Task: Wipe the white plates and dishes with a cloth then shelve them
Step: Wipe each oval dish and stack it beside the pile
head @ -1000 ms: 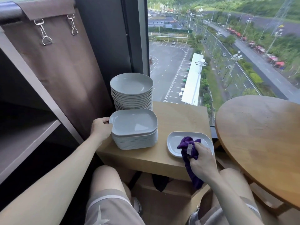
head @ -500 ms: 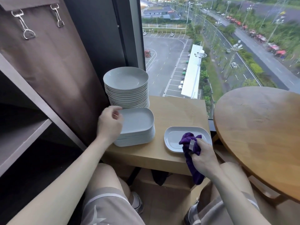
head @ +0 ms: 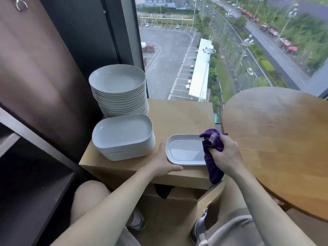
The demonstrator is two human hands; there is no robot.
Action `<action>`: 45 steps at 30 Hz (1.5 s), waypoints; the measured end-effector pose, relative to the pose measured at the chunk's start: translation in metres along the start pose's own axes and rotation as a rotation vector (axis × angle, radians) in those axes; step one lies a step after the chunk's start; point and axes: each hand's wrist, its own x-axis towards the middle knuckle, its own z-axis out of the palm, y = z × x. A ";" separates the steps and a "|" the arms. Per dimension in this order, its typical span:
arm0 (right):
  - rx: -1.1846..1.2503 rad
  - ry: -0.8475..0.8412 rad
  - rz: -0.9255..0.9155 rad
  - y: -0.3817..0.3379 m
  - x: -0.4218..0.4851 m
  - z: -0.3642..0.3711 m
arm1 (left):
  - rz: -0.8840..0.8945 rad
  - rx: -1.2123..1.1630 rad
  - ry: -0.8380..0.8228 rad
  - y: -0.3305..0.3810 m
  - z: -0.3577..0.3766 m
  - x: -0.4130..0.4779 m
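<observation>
Resting the open left hand (head: 162, 161) against the dish (head: 184, 150), lying crosswise just right of those fingers, and clenching the cloth (head: 213, 167) in the right hand (head: 226, 155) over its far end.

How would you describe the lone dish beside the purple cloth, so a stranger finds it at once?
Find the low wooden stand by the window, left of the round table. Stacked round plates and stacked oblong dishes fill its left side; the dish lies front right. It alone is unstacked, a purple cloth at its right end.
</observation>
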 end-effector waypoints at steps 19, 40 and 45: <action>-0.502 -0.197 0.176 -0.024 0.048 0.085 | 0.038 0.021 0.029 -0.009 0.000 0.031; -0.864 -0.768 -0.462 -0.050 0.029 0.063 | 0.123 -0.073 0.113 -0.014 0.002 0.024; -0.944 -0.764 -0.383 -0.027 0.036 0.033 | 0.124 -0.060 0.107 -0.019 0.003 0.029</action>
